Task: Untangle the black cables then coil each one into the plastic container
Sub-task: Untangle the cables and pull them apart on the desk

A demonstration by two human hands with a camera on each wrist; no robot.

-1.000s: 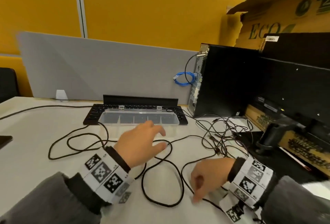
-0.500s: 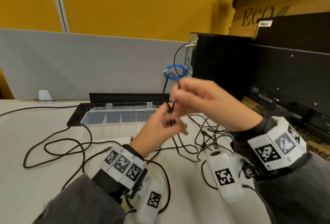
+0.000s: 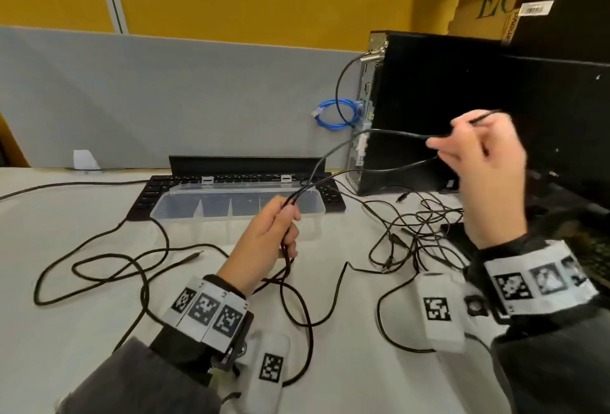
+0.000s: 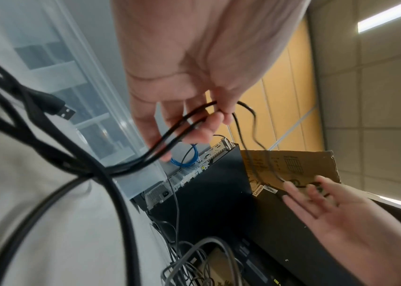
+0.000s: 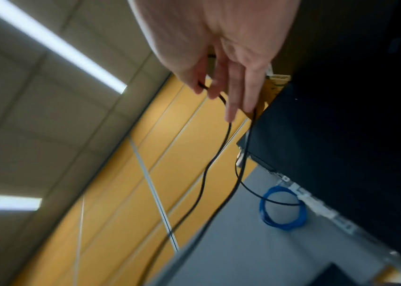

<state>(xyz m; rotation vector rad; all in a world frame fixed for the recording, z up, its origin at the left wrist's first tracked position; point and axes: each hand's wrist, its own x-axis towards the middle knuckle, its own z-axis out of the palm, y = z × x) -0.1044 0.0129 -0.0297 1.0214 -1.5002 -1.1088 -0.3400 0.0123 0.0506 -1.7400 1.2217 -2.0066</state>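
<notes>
Black cables [image 3: 138,262] lie in loose loops across the white table, with a tangle [image 3: 419,232] at the right. My left hand [image 3: 267,238] grips two strands of black cable [image 4: 177,127] above the table, in front of the clear plastic container [image 3: 185,205]. The same strands run up and right to my right hand [image 3: 478,156], which pinches the cable [image 5: 221,96] in front of the black computer tower. A USB plug [image 4: 62,110] hangs near my left wrist.
A black keyboard [image 3: 158,182] sits behind the container. The black computer tower [image 3: 429,110] and a monitor stand at the right, with a blue cable coil [image 3: 336,116] at the tower's back. A grey divider [image 3: 165,100] runs along the table's rear.
Both hands lifted off the table and met at the cable. My right hand has since pulled up and to the right, stretching the strands away from the left hand.
</notes>
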